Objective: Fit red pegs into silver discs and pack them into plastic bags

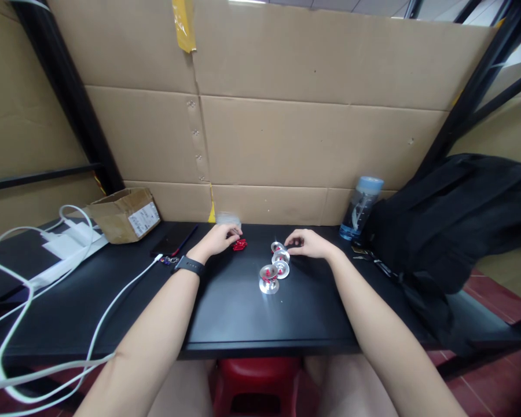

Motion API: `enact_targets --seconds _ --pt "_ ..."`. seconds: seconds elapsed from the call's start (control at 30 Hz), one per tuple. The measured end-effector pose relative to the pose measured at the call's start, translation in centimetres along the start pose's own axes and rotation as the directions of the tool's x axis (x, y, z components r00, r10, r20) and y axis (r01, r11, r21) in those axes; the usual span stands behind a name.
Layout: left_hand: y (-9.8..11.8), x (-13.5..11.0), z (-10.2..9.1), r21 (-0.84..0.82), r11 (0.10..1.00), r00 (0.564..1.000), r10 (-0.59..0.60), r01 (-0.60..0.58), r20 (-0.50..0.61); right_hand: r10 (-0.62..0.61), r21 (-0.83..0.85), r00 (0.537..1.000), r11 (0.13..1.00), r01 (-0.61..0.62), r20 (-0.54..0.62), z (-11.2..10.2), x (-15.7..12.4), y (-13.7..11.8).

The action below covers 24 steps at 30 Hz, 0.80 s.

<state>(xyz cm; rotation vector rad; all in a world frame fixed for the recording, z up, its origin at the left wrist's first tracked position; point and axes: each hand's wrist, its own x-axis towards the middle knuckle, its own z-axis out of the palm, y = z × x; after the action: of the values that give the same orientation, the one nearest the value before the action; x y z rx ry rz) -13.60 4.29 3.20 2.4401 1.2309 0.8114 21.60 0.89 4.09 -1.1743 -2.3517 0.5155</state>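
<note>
My left hand (pixel 221 238), with a dark watch on its wrist, hovers just above a small heap of red pieces (pixel 239 245). Its thumb and fingers are brought together; whatever lies between them is too small to make out. Behind it, partly covered by the hand, is a clear plastic container (pixel 228 219). My right hand (pixel 309 243) has curled fingers at the far end of a cluster of shiny silver discs with red centres (pixel 268 285). Thumb and forefinger meet the edge of one silver disc (pixel 281 256). The discs lean on and overlap one another on the black table.
Left on the black table (pixel 226 315) are an open cardboard box (pixel 122 215), a phone (pixel 172 240), a white power strip (pixel 72 255) and looping white cables (pixel 96 330). A water bottle (pixel 360 208) and black backpack (pixel 451 214) stand right. Cardboard panels (pixel 278 139) rise behind.
</note>
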Motion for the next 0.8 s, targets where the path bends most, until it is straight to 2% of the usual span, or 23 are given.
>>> enact_targets --seconds 0.1,0.23,0.37,0.5,0.57,0.63,0.7,0.8 --pt "0.4 0.0 -0.1 0.024 1.000 0.999 -0.004 0.005 -0.043 -0.131 0.062 0.987 0.990 0.126 0.088 0.5 0.2 -1.7" --pt "1.4 0.1 -0.2 0.032 0.999 0.996 0.014 -0.011 -0.092 -0.176 0.134 0.973 0.979 0.157 0.146 1.1 0.4 -2.5" --pt "3.2 0.2 0.2 0.065 0.996 0.987 0.073 -0.064 -0.146 -0.107 0.114 0.994 0.988 0.103 0.030 1.6 0.7 -2.0" --pt "5.7 0.3 1.7 0.073 0.986 0.985 0.156 -0.151 -0.071 0.001 0.196 0.992 0.980 0.025 -0.128 2.0 1.0 -1.6" --pt "7.0 0.4 2.7 0.061 0.977 0.978 0.208 -0.206 -0.023 0.038 0.330 0.985 0.944 0.021 -0.170 2.4 1.2 -1.9" --pt "8.1 0.3 3.6 0.048 0.967 0.967 0.253 -0.252 -0.021 0.059 0.488 0.986 0.873 0.027 -0.159 2.8 1.3 -2.4" --pt "8.9 0.2 4.3 0.045 0.962 0.960 0.273 -0.270 -0.063 0.071 0.605 0.989 0.795 0.024 -0.132 3.1 1.4 -3.1" --pt "9.4 0.2 4.7 0.039 0.970 0.958 0.244 -0.241 -0.153 0.093 0.698 0.987 0.716 0.024 -0.129 3.6 1.5 -4.0"
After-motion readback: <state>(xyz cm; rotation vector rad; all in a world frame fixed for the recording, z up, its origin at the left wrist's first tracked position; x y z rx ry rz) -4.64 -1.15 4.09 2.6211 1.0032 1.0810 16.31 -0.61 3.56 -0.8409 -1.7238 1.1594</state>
